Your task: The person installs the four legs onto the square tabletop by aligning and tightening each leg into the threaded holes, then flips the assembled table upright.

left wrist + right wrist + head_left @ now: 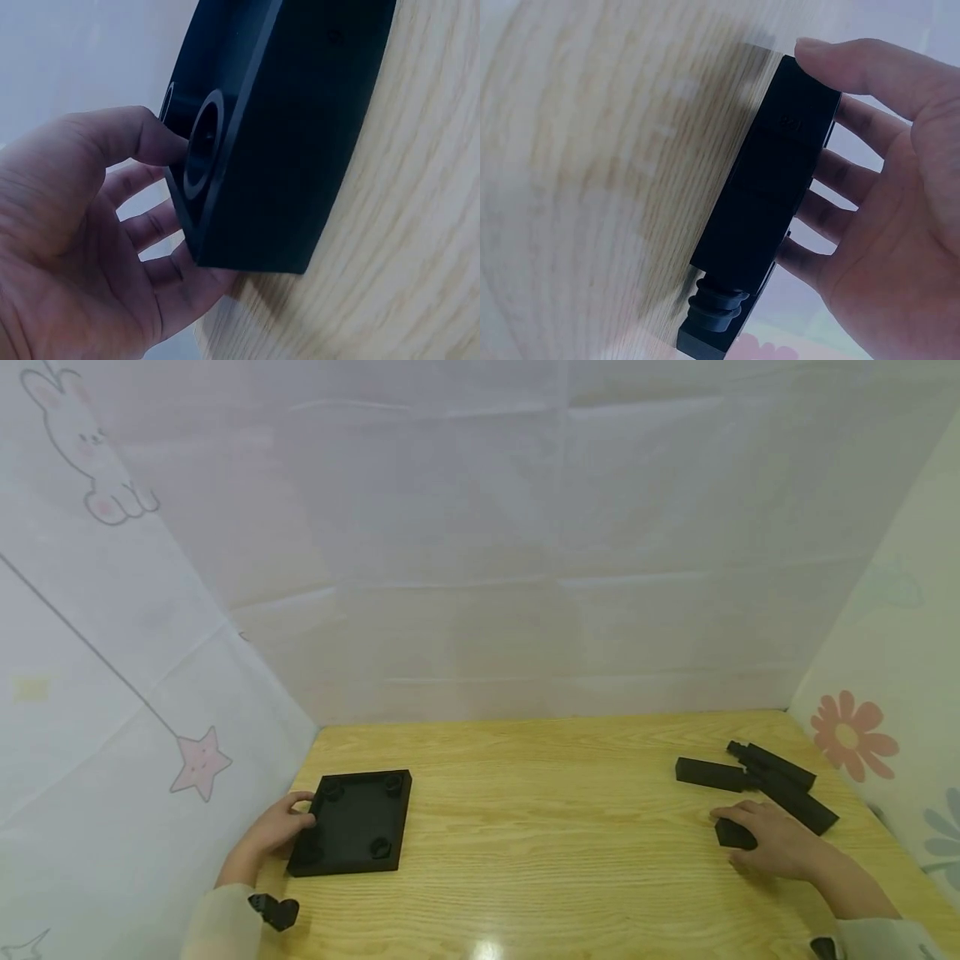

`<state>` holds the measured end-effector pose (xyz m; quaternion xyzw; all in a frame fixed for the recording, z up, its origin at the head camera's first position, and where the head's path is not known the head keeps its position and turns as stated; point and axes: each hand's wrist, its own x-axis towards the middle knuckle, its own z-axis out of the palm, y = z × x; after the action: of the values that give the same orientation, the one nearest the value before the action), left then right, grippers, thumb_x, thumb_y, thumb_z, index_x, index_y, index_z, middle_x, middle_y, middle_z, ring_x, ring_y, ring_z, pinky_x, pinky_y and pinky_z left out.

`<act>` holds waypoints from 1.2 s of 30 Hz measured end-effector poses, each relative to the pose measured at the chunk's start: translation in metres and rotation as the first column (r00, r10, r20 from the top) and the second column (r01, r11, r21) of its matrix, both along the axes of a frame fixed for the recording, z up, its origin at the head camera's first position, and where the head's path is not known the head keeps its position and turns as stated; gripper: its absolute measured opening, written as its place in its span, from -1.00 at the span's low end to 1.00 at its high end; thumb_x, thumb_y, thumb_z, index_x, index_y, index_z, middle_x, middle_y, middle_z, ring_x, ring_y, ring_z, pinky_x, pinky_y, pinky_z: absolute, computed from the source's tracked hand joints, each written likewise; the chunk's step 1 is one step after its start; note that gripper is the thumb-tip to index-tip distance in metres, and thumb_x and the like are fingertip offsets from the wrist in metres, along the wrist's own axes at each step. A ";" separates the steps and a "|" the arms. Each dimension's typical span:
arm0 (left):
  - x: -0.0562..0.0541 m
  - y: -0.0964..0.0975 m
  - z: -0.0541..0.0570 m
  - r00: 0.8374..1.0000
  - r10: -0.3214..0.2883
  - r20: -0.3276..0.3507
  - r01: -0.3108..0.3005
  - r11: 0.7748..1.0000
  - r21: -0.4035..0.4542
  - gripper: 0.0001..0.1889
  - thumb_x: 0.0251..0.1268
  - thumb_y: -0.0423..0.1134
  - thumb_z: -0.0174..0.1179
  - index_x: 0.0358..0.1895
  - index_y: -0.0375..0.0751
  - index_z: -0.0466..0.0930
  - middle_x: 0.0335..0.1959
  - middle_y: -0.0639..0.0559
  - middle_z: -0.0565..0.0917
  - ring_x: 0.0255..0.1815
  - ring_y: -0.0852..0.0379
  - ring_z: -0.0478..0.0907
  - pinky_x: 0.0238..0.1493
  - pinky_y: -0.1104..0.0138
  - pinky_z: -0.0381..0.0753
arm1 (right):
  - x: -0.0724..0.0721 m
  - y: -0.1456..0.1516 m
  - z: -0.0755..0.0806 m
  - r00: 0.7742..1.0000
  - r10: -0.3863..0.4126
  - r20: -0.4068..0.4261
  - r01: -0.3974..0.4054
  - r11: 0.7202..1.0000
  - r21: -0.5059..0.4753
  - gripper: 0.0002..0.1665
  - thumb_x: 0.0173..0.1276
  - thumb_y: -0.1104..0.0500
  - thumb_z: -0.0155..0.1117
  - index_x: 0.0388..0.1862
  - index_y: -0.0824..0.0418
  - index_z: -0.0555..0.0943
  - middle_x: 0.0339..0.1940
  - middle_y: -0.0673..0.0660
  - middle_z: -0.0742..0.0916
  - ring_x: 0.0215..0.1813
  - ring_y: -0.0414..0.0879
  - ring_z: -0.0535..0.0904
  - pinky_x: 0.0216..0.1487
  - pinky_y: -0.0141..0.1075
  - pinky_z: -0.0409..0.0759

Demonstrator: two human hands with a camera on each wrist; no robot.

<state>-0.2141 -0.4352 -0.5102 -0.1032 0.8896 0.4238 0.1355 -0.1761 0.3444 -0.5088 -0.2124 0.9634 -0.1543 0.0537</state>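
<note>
On the left of the table lies a black square panel with a raised rim and round sockets at its corners. My left hand grips its left side, thumb over the rim beside a socket and fingers on the outer side. At the right, my right hand holds a black square leg, with the thumb at one end and fingers along its far side. The right wrist view shows a black leg with a ridged, screw-like end.
Beyond my right hand, more black legs lie close together: one pointing left, one at the back, and one slanting towards the right edge. Printed cloth walls surround the back and sides of the wooden table.
</note>
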 end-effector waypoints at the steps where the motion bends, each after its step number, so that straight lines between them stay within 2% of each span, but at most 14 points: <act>1: 0.000 0.001 0.001 1.000 0.000 0.003 0.000 1.000 0.020 -0.33 0.34 -0.34 0.08 0.48 -0.42 0.11 -0.03 -0.39 0.59 -0.31 -0.01 0.66 -0.33 0.13 0.71 | 0.000 0.000 0.000 1.000 0.000 0.002 0.000 1.000 -0.002 -0.29 0.10 0.05 0.59 0.23 0.23 0.60 0.07 0.26 0.67 0.07 0.35 0.58 0.00 0.25 0.59; 6: 0.001 0.008 0.003 1.000 -0.020 0.008 0.019 0.998 0.057 -0.32 0.29 -0.39 0.12 0.46 -0.43 0.12 -0.05 -0.35 0.61 -0.30 -0.02 0.63 -0.33 0.13 0.70 | -0.001 0.000 -0.001 1.000 0.005 0.005 -0.005 1.000 -0.008 -0.34 0.11 0.10 0.57 0.21 0.22 0.61 0.05 0.25 0.68 0.06 0.33 0.59 -0.01 0.23 0.60; 15: 0.005 0.027 0.002 0.999 -0.043 0.006 0.041 0.990 0.135 -0.33 0.35 -0.39 0.14 0.48 -0.35 0.09 -0.08 -0.30 0.55 -0.32 -0.03 0.68 -0.33 0.06 0.73 | -0.005 0.002 -0.006 1.000 0.011 0.001 -0.011 1.000 -0.006 -0.41 0.10 0.17 0.55 0.16 0.18 0.63 -0.01 0.19 0.67 -0.01 0.21 0.62 -0.07 0.11 0.63; 21: 0.008 0.046 0.002 0.998 -0.057 0.002 0.056 0.990 0.133 -0.34 0.35 -0.37 0.17 0.46 -0.33 0.12 -0.08 -0.29 0.50 -0.32 -0.02 0.64 -0.37 0.09 0.70 | -0.007 0.001 -0.008 1.000 0.013 -0.007 -0.013 1.000 0.003 -0.49 0.12 0.20 0.53 0.09 0.10 0.64 -0.07 0.09 0.66 -0.09 0.05 0.62 -0.13 -0.01 0.63; 23: 0.009 0.052 0.001 0.998 -0.062 -0.006 0.062 0.991 0.120 -0.34 0.34 -0.37 0.18 0.46 -0.31 0.14 -0.08 -0.27 0.50 -0.33 -0.02 0.63 -0.39 0.10 0.69 | -0.009 0.001 -0.007 1.000 0.006 0.008 -0.006 1.000 -0.001 -0.51 0.13 0.23 0.50 0.08 0.09 0.63 -0.07 0.08 0.66 -0.10 0.03 0.62 -0.13 -0.02 0.63; 28: 0.012 0.069 -0.001 0.997 -0.072 -0.013 0.074 0.986 0.152 -0.33 0.33 -0.38 0.19 0.46 -0.30 0.14 -0.09 -0.28 0.48 -0.31 -0.04 0.63 -0.40 0.10 0.70 | -0.011 0.000 -0.007 1.000 -0.006 0.019 0.006 1.000 -0.003 -0.56 0.15 0.27 0.48 0.03 0.06 0.64 -0.11 0.05 0.66 -0.11 -0.01 0.61 -0.14 -0.04 0.62; 36: 0.018 0.103 -0.001 0.996 -0.077 -0.037 0.082 0.982 0.168 -0.32 0.31 -0.42 0.20 0.48 -0.29 0.15 -0.11 -0.26 0.46 -0.31 -0.06 0.60 -0.42 0.11 0.69 | -0.013 0.002 -0.006 0.999 0.039 -0.031 -0.039 0.999 -0.018 -0.59 0.14 0.27 0.51 -0.03 0.02 0.64 -0.12 -0.03 0.67 -0.09 -0.04 0.61 -0.12 -0.09 0.62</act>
<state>-0.1960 -0.3321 -0.5114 -0.0492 0.8558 0.4936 0.1470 -0.1889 0.3467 -0.5144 -0.2340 0.9583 -0.1590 0.0400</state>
